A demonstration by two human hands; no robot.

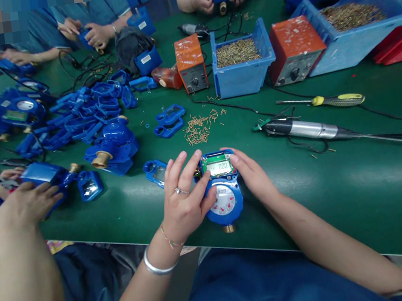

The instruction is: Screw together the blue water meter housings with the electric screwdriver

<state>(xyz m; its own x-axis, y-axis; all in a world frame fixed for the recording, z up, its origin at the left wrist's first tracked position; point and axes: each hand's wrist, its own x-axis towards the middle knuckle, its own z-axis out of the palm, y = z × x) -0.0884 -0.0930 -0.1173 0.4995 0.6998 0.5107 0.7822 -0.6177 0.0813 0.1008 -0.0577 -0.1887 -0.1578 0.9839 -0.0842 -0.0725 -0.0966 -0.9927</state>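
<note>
Holds the meter straight ahead of the body, at the near part of the green table, squarely between the left hand and the right hand. Runs lengthwise away from the body, with the display at the far end, the round dial nearer, and the brass end pointing back toward the body. Seems clamped by the right hand at the meter's far right corner, with the thumb on the edge and the other fingers partly hidden. Reaches in from the left with spread fingers, not closed around anything, with the index at the display's lower left and the thumb over the dial's left side. Cannot tell pressing from mere hovering at that index tip. Brings the left hand nearer to both display and dial, and the right to the outer edge only. Turns, by judgement, on that reach from the left, across the long axis, against the steadying right hand. Shows just to the left a loose cover, partly behind the left fingers, and beyond the display, a pile of screws.
</note>
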